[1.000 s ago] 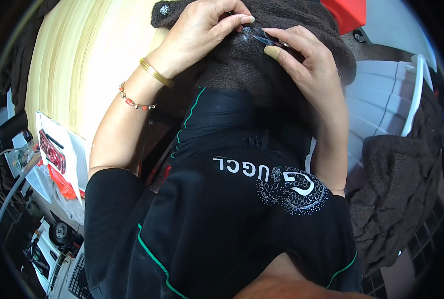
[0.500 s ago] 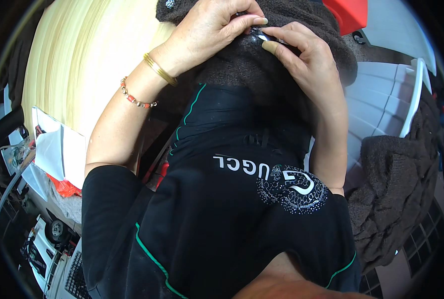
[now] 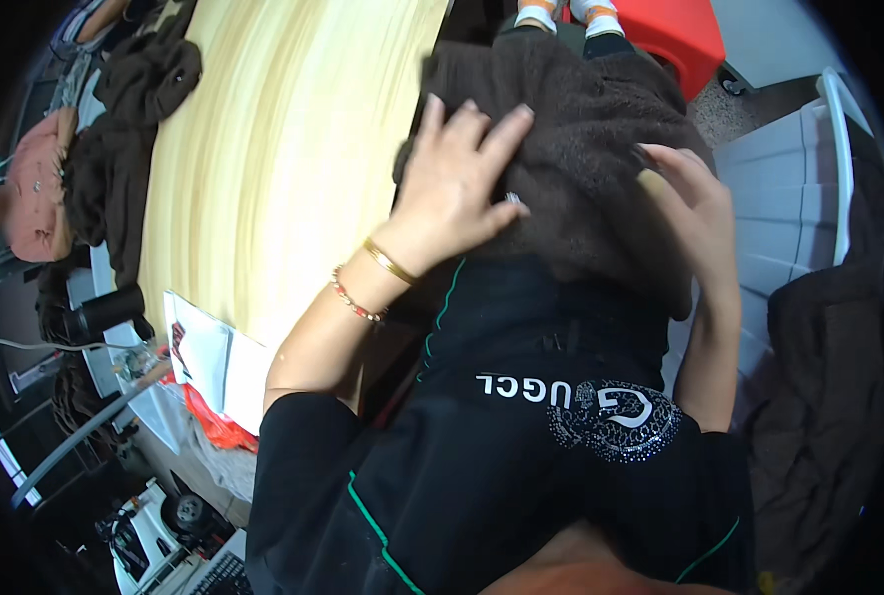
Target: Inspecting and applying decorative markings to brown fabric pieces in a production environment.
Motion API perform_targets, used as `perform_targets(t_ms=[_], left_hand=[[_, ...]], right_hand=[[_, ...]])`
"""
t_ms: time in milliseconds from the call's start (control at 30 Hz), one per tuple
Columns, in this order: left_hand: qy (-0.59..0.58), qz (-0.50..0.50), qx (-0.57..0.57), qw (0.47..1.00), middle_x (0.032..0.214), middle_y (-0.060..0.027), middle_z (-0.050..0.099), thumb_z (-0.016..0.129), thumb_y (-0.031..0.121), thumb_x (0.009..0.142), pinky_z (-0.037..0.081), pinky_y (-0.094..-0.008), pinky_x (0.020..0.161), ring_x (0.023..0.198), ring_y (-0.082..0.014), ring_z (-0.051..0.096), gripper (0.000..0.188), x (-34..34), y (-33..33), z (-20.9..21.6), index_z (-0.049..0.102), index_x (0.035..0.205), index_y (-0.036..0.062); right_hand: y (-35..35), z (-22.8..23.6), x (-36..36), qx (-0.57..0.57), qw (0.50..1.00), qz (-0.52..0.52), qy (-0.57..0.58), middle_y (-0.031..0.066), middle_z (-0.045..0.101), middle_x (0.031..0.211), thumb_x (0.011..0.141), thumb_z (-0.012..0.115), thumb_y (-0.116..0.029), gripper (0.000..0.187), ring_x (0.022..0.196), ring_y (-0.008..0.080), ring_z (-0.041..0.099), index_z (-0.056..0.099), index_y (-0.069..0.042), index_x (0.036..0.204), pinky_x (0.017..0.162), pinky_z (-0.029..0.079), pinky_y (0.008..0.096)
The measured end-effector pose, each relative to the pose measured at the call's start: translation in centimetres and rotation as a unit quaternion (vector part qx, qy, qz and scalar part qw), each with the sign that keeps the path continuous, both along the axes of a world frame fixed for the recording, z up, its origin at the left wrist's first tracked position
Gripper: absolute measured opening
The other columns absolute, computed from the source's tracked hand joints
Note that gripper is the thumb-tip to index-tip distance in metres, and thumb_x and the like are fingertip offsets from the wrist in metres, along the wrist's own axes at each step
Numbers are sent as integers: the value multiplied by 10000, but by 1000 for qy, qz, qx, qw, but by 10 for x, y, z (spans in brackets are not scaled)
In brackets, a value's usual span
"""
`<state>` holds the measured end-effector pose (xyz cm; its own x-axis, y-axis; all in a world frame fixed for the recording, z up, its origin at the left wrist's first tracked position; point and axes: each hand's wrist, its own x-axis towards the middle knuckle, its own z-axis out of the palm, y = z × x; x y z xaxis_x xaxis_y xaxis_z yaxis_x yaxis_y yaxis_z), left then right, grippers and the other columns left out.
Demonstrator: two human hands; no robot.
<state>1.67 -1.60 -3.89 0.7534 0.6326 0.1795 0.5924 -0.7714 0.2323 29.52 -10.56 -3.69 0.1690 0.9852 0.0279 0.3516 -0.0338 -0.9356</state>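
A dark brown fuzzy knit garment (image 3: 581,119) lies bunched over my lap and knees. My left hand (image 3: 457,188) rests on its left part, fingers spread and slightly blurred. Beside the left thumb is a small sparkly button-like piece (image 3: 514,201) on the cloth. Over the garment's right side, my right hand (image 3: 695,203) is curled, with thumb and index finger bent toward each other. Something dark shows at these fingertips, but I cannot make out whether it is cloth or a small tool.
A pale wood-grain table (image 3: 283,149) stands at my left, with more dark garments (image 3: 115,149) past its far edge. White papers (image 3: 204,352) lie at its near corner. On the right are a light plastic bin (image 3: 784,208) and another brown garment (image 3: 824,347). Ahead is a red stool (image 3: 675,35).
My hands were together at a shiny dark piece on the garment; now they are apart. The left has let go and spread flat. The garment lies more spread out, and the view has shifted.
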Motion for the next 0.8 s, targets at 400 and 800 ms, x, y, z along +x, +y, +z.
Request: perform_targets(t_ms=[400,800], left_hand=[[85,31,-268,959,912,-201,700,862,280,734,546,-465,818,948,-408,683,575,44,58,34,583,1182,53],[-121,-20,16,992,898,-33,677,632,18,858,523,-316,747,836,-185,656,362,22,77,305,665,1218,15]], right_hand=[[-28,-9,69,11,996,-84,24,44,674,1159,954,676,-32,290,1085,125,634,668,25,1238,958,481,259],[-44,4,114,67,978,-197,-18,-3,681,1095,977,710,-174,343,965,78,593,687,-17,1281,852,451,213]])
